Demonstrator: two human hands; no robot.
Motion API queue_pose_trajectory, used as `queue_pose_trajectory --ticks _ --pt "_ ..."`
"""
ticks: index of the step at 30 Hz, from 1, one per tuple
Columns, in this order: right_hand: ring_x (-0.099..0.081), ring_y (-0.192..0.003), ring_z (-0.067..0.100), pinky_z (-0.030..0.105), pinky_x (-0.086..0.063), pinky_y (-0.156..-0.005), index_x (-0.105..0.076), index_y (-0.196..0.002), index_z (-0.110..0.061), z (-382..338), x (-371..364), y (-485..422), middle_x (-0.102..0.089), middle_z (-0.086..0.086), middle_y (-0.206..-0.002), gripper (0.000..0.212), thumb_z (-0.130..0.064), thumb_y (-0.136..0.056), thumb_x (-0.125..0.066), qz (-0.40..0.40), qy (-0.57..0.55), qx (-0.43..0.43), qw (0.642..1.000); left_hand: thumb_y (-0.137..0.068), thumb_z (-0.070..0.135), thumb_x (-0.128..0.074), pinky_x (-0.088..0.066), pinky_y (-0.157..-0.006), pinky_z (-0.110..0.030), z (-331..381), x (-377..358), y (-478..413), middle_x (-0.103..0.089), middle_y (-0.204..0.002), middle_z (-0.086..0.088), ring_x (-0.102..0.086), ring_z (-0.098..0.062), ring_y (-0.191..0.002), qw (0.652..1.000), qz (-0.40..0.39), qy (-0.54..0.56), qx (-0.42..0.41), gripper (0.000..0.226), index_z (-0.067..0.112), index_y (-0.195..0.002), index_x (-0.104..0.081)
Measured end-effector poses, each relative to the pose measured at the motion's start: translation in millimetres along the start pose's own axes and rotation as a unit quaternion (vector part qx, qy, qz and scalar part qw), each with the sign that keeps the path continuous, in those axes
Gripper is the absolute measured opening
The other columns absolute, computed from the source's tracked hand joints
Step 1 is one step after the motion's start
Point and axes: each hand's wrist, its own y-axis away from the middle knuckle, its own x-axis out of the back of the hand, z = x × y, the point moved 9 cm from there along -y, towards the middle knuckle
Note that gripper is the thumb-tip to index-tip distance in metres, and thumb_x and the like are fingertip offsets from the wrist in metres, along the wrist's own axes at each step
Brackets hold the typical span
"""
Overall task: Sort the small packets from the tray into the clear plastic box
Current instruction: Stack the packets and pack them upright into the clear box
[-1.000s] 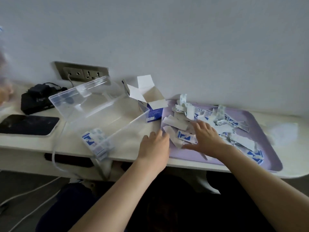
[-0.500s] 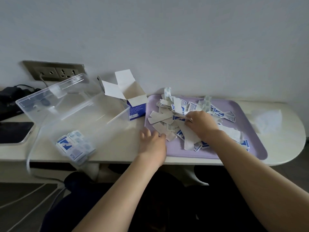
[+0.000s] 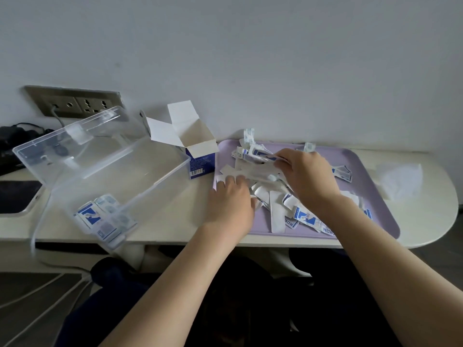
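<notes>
A lilac tray [image 3: 370, 176] on the white table holds a loose heap of small blue-and-white packets [image 3: 304, 217] and white paper strips. My right hand [image 3: 307, 176] is over the back of the heap and pinches a few packets [image 3: 260, 156] between thumb and fingers. At the tray's left edge, my left hand [image 3: 231, 199] lies with its fingers on the white strips. The clear plastic box [image 3: 82, 156] stands tilted at the left, with a few packets [image 3: 105, 216] in its near corner.
An open blue-and-white carton [image 3: 193, 151] stands between box and tray. A wall socket [image 3: 75, 102] with a plugged cable is behind the box. A dark device [image 3: 17, 196] lies at the far left, and a white tissue [image 3: 398, 181] at the right end of the table.
My right hand went from flat on the heap to the back of the tray and took hold of a few packets. My left hand moved onto the tray's left edge.
</notes>
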Motion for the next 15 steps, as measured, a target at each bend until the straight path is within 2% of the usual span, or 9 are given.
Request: queue_pose_trajectory --ticks 4,7,11,13,15 --pt "-0.048 -0.063 0.028 0.033 -0.037 -0.059 -0.067 -0.096 -0.014 -11 -1 7 -0.059 0.004 -0.068 0.013 -0.017 -0.091 -0.056 -0.006 -0.097 0.027 0.995 -0.096 0.03 -0.048 -0.037 -0.092 -0.032 -12 22 -5 -0.041 -0.13 -0.011 -0.045 -0.027 -0.118 0.992 0.083 0.089 0.024 0.053 0.008 -0.139 -0.026" --pt "-0.043 -0.064 0.021 0.029 -0.031 -0.059 -0.065 -0.093 -0.011 -19 -13 10 -0.056 0.0 -0.069 0.009 -0.012 -0.089 -0.057 -0.043 -0.157 0.032 0.986 -0.094 0.021 -0.051 -0.037 -0.092 -0.034 -15 32 -4 -0.043 -0.131 -0.009 -0.044 -0.028 -0.118 0.986 0.118 0.119 0.02 0.055 0.011 -0.142 -0.026" --pt "-0.048 -0.07 0.023 0.03 -0.031 -0.06 -0.062 -0.096 -0.011 -23 -37 13 -0.058 0.003 -0.075 0.009 -0.016 -0.092 -0.055 -0.119 -0.141 0.036 0.982 -0.096 0.019 -0.044 -0.034 -0.074 -0.031 -16 35 -2 -0.058 -0.107 -0.006 -0.051 -0.027 -0.095 0.991 0.117 0.069 0.014 0.021 0.015 -0.115 -0.051" --pt "-0.053 -0.076 0.028 0.03 -0.031 -0.061 -0.06 -0.1 -0.013 -19 -48 16 -0.062 0.008 -0.084 0.012 -0.02 -0.093 -0.054 -0.155 -0.09 0.029 0.983 -0.096 0.019 -0.042 -0.028 -0.064 -0.029 -16 34 0 -0.062 -0.095 -0.006 -0.048 -0.025 -0.079 0.992 0.112 0.057 0.012 0.015 0.016 -0.1 -0.056" --pt "-0.056 -0.086 0.031 0.031 -0.034 -0.063 -0.06 -0.103 -0.013 -17 -53 17 -0.063 0.01 -0.094 0.014 -0.021 -0.094 -0.052 -0.172 -0.052 0.03 0.983 -0.096 0.02 -0.043 -0.027 -0.062 -0.028 -15 29 -1 -0.064 -0.092 -0.006 -0.049 -0.025 -0.076 0.993 0.106 0.053 0.01 0.015 0.016 -0.096 -0.058"
